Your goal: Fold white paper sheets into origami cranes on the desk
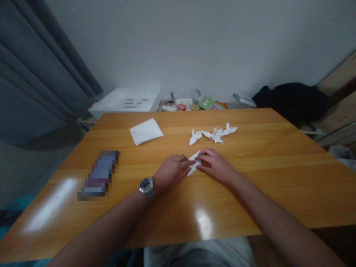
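Note:
A small piece of white paper point(192, 170), folded into a narrow pointed shape, lies on the wooden table between my hands. My left hand point(174, 170), with a metal watch point(147, 186) on its wrist, has its fingers closed on the paper's left side. From the right, my right hand point(216, 164) pinches the same paper, its thumb and fingers close to the left fingertips. Parts of the paper are hidden under the fingers. Just beyond stand folded paper cranes point(215, 135) in a row, touching or nearly so.
A stack of white paper sheets point(146, 131) lies at the back left. A blurred-out phone point(101, 172) is on the left of the table point(278, 178). Behind the far edge are a white plastic bin point(128, 98), a green packet point(210, 104) and a black cloth heap point(292, 102).

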`<state>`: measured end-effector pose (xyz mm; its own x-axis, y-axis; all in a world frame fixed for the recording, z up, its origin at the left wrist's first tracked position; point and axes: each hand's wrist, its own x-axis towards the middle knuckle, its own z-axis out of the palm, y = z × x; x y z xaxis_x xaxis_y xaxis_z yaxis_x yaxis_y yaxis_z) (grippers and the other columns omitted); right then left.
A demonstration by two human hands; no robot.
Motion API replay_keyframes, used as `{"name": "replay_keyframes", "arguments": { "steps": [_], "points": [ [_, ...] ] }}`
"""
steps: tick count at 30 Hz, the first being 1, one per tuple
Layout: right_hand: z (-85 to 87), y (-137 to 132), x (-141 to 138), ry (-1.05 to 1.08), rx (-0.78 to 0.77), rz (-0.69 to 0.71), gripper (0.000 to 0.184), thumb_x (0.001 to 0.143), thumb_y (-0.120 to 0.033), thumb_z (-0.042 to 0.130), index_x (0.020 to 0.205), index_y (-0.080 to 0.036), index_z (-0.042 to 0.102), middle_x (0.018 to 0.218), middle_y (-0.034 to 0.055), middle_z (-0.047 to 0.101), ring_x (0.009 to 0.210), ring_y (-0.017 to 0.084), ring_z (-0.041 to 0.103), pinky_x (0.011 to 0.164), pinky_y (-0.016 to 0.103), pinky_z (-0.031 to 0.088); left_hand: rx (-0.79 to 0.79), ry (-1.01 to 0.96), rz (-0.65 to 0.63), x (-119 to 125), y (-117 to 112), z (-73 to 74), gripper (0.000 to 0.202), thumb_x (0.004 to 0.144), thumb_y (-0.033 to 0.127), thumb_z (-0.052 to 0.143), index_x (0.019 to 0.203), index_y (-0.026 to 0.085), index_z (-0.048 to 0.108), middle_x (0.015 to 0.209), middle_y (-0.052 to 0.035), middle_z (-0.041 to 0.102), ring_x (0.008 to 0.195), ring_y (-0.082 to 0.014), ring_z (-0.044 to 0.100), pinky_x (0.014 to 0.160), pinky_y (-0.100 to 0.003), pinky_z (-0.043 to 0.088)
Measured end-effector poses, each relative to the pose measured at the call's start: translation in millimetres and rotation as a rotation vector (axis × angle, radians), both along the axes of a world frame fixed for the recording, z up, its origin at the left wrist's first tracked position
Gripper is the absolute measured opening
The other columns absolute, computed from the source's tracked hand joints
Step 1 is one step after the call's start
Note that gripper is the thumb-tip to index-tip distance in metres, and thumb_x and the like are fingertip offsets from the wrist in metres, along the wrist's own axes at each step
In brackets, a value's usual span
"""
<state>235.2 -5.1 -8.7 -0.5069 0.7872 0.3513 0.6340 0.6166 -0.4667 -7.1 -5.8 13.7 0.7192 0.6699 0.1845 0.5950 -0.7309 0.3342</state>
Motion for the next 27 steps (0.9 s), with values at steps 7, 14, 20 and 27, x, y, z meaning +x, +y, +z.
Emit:
{"name": "replay_keyframes", "arguments": {
  "steps": [7, 14, 20, 27],
  "points": [
    [-2.3, 1.4, -0.2, 0.030, -0.031, 0.081, 0.020, 0.093, -0.026, 0.065, 0.111, -0.022, 0.072, 0.112, 0.0097, 0.064, 0.105, 0.024, 0.058, 0.093, 0.040, 0.049, 0.024, -0.067, 0.071, 2.2, 2.7, -8.7, 0.036, 0.095, 0.034, 0.058, 0.130, 0.025, 0.060, 0.121, -0.0083, 0.061, 0.110, -0.0253, 0.056, 0.093, -0.041, 0.044],
    [-3.8, 1.3, 0.4, -0.004, -0.030, 0.098, 0.024, 0.095, -0.029, 0.062, 0.116, -0.024, 0.072, 0.115, 0.0096, 0.066, 0.108, 0.024, 0.059, 0.094, 0.041, 0.049, -0.079, -0.228, 0.120, 0.2, 7.3, -7.3, 0.020, 0.097, 0.035, 0.056, 0.097, 0.018, 0.066, 0.102, -0.0067, 0.064, 0.094, -0.0201, 0.060, 0.088, -0.035, 0.048],
    [-2.0, 2.1, 0.1, -0.041, -0.019, 0.112, 0.023, 0.095, -0.027, 0.062, 0.116, -0.024, 0.072, 0.117, 0.0093, 0.066, 0.111, 0.025, 0.058, 0.097, 0.042, 0.047, -0.041, -0.201, 0.068, -5.2, 12.0, -11.7, 0.018, 0.093, 0.027, 0.061, 0.107, 0.019, 0.066, 0.111, -0.0081, 0.063, 0.103, -0.0214, 0.059, 0.094, -0.037, 0.048],
    [1.1, -0.4, -2.8, 0.047, -0.059, 0.113, 0.017, 0.094, -0.026, 0.063, 0.108, -0.023, 0.071, 0.114, 0.0089, 0.065, 0.108, 0.023, 0.058, 0.096, 0.041, 0.047, 0.053, -0.062, 0.077, -13.7, 10.0, -14.6, 0.031, 0.095, 0.033, 0.058, 0.124, 0.027, 0.067, 0.132, -0.0101, 0.056, 0.121, -0.0264, 0.053, 0.106, -0.045, 0.043]
  ]
}}
